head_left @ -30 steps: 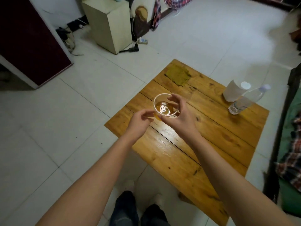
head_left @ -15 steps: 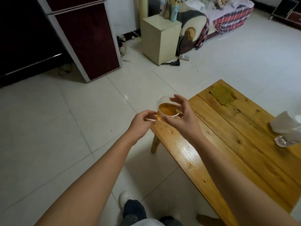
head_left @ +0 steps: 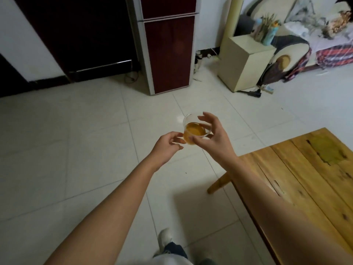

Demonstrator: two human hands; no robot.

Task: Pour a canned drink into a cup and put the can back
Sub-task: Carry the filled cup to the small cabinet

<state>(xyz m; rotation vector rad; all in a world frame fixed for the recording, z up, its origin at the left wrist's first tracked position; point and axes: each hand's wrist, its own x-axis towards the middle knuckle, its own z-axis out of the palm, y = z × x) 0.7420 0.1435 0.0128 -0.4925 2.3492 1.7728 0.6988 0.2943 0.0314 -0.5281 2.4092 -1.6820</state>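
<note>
Cup (head_left: 195, 129) is the one task thing in sight: a single clear cup with amber drink in its lower part, held in the air over the floor, off the near-left corner of the wooden surface (head_left: 305, 180).

Nearest the camera are one white shoe (head_left: 164, 238) and a dark trouser leg (head_left: 174, 250) on the pale tiled floor (head_left: 66, 150). Two bare forearms reach forward from the bottom edge. The right forearm crosses above the surface's left edge. One leg (head_left: 218, 183) of the surface shows beneath its corner, and a greenish patch (head_left: 327, 150) lies on the planks toward the far end.

The right hand (head_left: 214, 138) holds the cup from the right side, thumb against the near wall and curled fingers arched over the far rim. The left hand (head_left: 168, 145) sits at the cup's left side, fingers curled, fingertips at the lower wall; whether they truly pinch it or only touch it I cannot tell.

Farther back stands one tall dark red cabinet (head_left: 168, 50) with pale edging, and left of it a dark doorway-like panel. To the right, against the wall, is one cream box-shaped stand (head_left: 244, 62), with a cluster of items at its back edge, too blurred to count. A black plug and cord (head_left: 252, 92) lie on the floor by its base. Beyond the stand is one sofa (head_left: 290, 52) with a plaid cloth (head_left: 334, 54) draped on it.
</note>
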